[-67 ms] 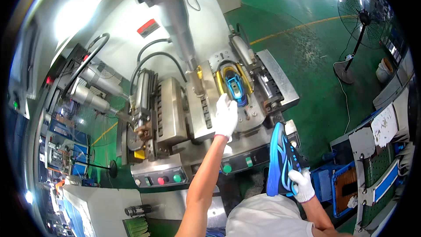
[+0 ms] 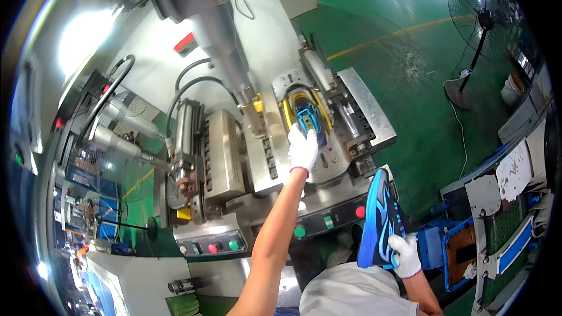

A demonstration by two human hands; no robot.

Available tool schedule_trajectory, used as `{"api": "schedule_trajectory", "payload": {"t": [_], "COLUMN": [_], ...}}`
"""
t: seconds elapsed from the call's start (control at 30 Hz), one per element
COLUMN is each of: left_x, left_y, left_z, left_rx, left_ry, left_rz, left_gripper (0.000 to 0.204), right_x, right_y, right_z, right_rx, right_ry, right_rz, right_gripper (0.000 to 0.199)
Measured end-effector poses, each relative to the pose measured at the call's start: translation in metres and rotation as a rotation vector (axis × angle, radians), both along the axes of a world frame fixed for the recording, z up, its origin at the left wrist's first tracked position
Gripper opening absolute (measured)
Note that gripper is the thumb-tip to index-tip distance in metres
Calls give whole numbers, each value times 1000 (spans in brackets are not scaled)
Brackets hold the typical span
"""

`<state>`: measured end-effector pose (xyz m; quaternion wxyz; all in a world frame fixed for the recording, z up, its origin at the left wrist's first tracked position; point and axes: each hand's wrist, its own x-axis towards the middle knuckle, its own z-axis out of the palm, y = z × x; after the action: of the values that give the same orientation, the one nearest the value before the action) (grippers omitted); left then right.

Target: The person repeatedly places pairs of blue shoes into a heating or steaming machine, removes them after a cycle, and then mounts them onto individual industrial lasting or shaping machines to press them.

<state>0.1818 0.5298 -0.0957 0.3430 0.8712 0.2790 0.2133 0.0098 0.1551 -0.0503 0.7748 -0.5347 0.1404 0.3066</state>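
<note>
A black and blue shoe point(image 2: 305, 116) sits in the yellow-edged holder point(image 2: 287, 114) of a metal press. My left hand point(image 2: 303, 151), in a white glove, reaches over the near end of this shoe. Its thumb and fingers are apart, one to each side of that end; a firm grip does not show. Low on the right, my right hand point(image 2: 405, 255), also gloved in white, is closed round the heel end of a second shoe point(image 2: 377, 219). That one is black with a blue sole, toe pointing up and away.
Over the press hangs a thick metal cylinder point(image 2: 219, 41). A second press station point(image 2: 222, 155) stands to the left, and a control panel point(image 2: 328, 222) with coloured buttons runs along the front. At right are a blue crate point(image 2: 458, 257) and a standing fan point(image 2: 485, 20).
My left hand has come further over the near end of the shoe in the press. The view has shifted slightly. My right hand keeps its hold on the second shoe.
</note>
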Motion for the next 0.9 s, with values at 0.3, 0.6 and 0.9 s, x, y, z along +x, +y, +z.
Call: {"api": "schedule_trajectory", "payload": {"t": [0.3,0.6,0.9], "left_x": [81,-120,-422], "left_y": [26,41,-32], "left_z": [-55,29,53], "left_rx": [50,-310,-604], "left_ry": [159,-198,154], "left_rz": [69,-59,154], "left_gripper": [74,52,63], "right_x": [21,89,316], "right_y": [-16,68,330], "right_z": [7,18,-39], "right_rx": [-161,-56,-537], "right_ry": [-23,-350,-831], "right_rz": [-119,-42,415], "right_gripper": [28,31,30]}}
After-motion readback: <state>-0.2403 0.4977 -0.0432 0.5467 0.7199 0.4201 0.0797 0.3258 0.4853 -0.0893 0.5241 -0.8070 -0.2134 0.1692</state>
